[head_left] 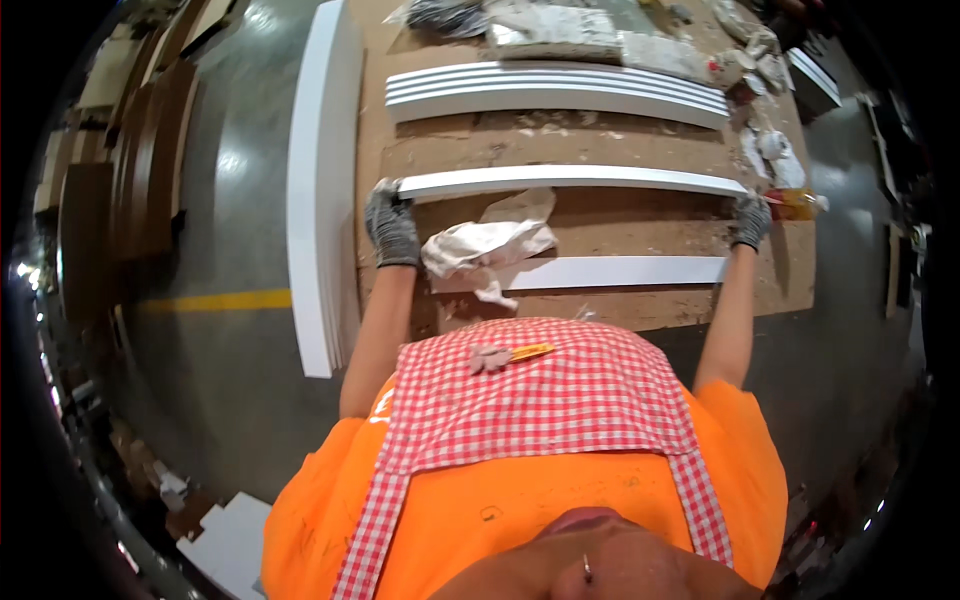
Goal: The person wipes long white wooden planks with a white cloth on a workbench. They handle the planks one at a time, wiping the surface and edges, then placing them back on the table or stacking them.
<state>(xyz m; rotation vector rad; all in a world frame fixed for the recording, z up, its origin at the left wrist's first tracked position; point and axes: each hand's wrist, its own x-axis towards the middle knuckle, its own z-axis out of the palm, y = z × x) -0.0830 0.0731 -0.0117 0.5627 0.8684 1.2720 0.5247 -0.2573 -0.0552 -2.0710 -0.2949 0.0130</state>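
Observation:
A long, narrow white board (570, 178) spans the space between my two hands, over the worktable. My left hand (391, 226), in a grey glove, is closed round its left end. At the other end my right hand (751, 221), gloved alike, grips the board. Nearer to me, a second white strip (625, 272) lies flat on the brown table surface (640, 226). A crumpled white cloth (490, 245) covers that strip's left part, close to my left hand. Just beyond my right hand is a clear bottle of amber liquid (792, 204).
Several white strips (555, 92) lie stacked across the table's far side. Long white boards (322, 190) stand along its left edge. Stained packages (555, 35), a dark plastic bag (447, 17) and small containers (730, 68) crowd the back. Brown panels (150, 160) stand farther left.

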